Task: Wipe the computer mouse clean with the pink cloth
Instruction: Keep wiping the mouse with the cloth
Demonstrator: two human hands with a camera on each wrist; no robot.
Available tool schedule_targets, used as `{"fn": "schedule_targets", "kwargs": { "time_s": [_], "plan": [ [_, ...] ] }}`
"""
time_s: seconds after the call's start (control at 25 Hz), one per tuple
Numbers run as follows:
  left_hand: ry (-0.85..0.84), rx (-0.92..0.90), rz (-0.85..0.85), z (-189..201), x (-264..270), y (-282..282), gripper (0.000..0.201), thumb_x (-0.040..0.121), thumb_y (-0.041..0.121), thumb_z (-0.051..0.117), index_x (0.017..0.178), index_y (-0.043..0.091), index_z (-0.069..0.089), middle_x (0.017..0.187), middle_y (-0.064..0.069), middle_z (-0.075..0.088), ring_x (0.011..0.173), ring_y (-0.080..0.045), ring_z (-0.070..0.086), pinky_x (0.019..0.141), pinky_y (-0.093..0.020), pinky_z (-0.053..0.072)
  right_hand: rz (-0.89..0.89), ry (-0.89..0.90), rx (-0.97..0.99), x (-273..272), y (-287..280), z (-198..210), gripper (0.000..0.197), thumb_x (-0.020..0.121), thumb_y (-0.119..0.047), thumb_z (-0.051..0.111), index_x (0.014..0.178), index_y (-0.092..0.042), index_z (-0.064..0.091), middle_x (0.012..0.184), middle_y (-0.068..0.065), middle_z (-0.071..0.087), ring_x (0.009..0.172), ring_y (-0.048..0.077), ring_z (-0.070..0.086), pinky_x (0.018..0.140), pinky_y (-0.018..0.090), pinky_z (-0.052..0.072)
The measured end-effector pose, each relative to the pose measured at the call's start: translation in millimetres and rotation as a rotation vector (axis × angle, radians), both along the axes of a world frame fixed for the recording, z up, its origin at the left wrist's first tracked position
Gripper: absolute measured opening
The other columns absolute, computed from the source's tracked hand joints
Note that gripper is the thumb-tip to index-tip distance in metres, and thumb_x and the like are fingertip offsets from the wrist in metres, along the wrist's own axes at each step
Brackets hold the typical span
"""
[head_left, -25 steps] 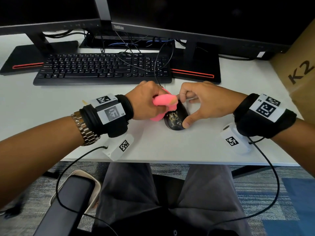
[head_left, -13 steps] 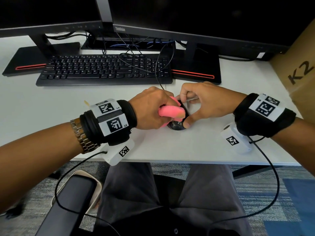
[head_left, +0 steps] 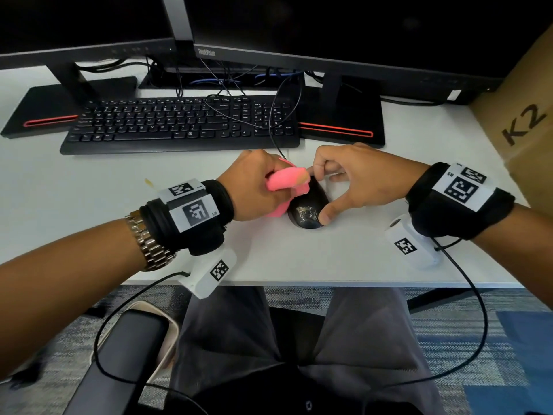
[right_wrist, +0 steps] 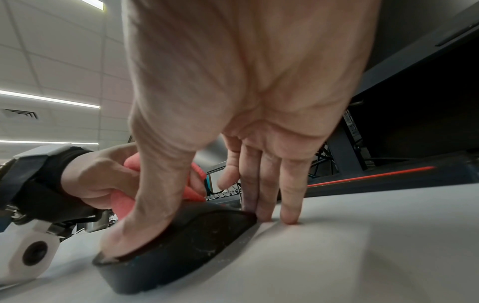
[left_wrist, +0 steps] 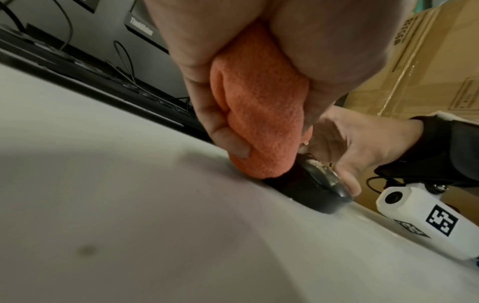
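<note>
A black computer mouse [head_left: 308, 206] lies on the white desk [head_left: 89, 187], its shiny rear end smeared with pale residue. My right hand [head_left: 321, 196] pinches it, thumb on the near end and curled fingers at the far end; in the right wrist view the fingertips [right_wrist: 289, 217] touch the desk beside the mouse [right_wrist: 186, 246]. My left hand [head_left: 281, 187] grips a bunched pink cloth [head_left: 285, 179] and presses it on the mouse's far left side. In the left wrist view the cloth [left_wrist: 259, 123] looks orange and meets the mouse [left_wrist: 311, 190] from above.
A black keyboard [head_left: 179, 124] lies just beyond the hands, and the mouse cable [head_left: 273, 127] runs over it. Two monitor stands [head_left: 341, 121] sit behind. A cardboard box [head_left: 523, 124] stands at the right. The desk's front edge [head_left: 299, 284] is close to the wrists.
Half a second ago the cloth had slid toward me over the mouse; now it is back at the far left side and more of the mouse shows. The right hand has kept still.
</note>
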State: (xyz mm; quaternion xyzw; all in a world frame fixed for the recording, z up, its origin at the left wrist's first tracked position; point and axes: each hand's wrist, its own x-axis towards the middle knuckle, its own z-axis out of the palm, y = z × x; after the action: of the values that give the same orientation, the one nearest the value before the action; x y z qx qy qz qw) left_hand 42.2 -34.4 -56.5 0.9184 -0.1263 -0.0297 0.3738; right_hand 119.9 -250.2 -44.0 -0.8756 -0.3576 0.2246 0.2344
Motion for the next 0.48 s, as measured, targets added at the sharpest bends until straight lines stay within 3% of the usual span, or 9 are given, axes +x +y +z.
{"fn": "schedule_targets", "kwargs": {
  "time_s": [0.16, 0.24, 0.32, 0.4, 0.48],
  "plan": [
    [-0.037, 0.08, -0.055, 6, -6, -4, 0.016, 0.075, 0.028, 0.057, 0.075, 0.035, 0.072, 0.084, 0.005, 0.073, 0.078, -0.013, 0.066, 0.074, -0.031, 0.055, 0.007, 0.01, 0.016, 0, 1, 0, 0.061, 0.056, -0.042, 0.098, 0.095, -0.027, 0.053, 0.124, -0.008, 0.072, 0.124, 0.014, 0.064, 0.111, 0.042, 0.05],
    [-0.025, 0.138, -0.085, 11, -7, -5, 0.014, 0.074, 0.027, 0.057, 0.07, 0.032, 0.069, 0.086, 0.005, 0.074, 0.083, -0.015, 0.066, 0.076, -0.032, 0.054, 0.009, 0.014, 0.018, 0, 1, 0, 0.06, 0.057, -0.039, 0.099, 0.093, -0.026, 0.053, 0.125, -0.007, 0.073, 0.124, 0.014, 0.065, 0.111, 0.041, 0.05],
    [-0.001, 0.181, -0.104, 16, -6, -6, 0.018, 0.072, 0.031, 0.055, 0.074, 0.027, 0.072, 0.086, 0.002, 0.075, 0.081, -0.017, 0.067, 0.074, -0.025, 0.053, 0.011, 0.015, 0.012, 0, 1, 0, 0.061, 0.058, -0.036, 0.099, 0.098, -0.02, 0.055, 0.126, -0.007, 0.072, 0.124, 0.012, 0.065, 0.11, 0.038, 0.051],
    [0.015, 0.181, -0.075, 17, -5, -6, 0.016, 0.072, 0.034, 0.054, 0.071, 0.031, 0.07, 0.084, 0.001, 0.076, 0.077, -0.018, 0.067, 0.076, -0.018, 0.05, 0.006, 0.01, 0.004, 0, 1, 1, 0.063, 0.058, -0.035, 0.099, 0.101, -0.017, 0.057, 0.123, -0.011, 0.072, 0.124, 0.012, 0.065, 0.111, 0.035, 0.05],
    [0.005, 0.163, -0.021, 16, -5, -5, 0.027, 0.071, 0.041, 0.05, 0.076, 0.03, 0.074, 0.084, 0.004, 0.076, 0.077, -0.019, 0.068, 0.079, -0.027, 0.053, -0.001, 0.003, 0.002, 0, 0, 0, 0.063, 0.058, -0.037, 0.099, 0.102, -0.017, 0.058, 0.118, -0.015, 0.07, 0.124, 0.011, 0.064, 0.112, 0.038, 0.05]
  ]
}}
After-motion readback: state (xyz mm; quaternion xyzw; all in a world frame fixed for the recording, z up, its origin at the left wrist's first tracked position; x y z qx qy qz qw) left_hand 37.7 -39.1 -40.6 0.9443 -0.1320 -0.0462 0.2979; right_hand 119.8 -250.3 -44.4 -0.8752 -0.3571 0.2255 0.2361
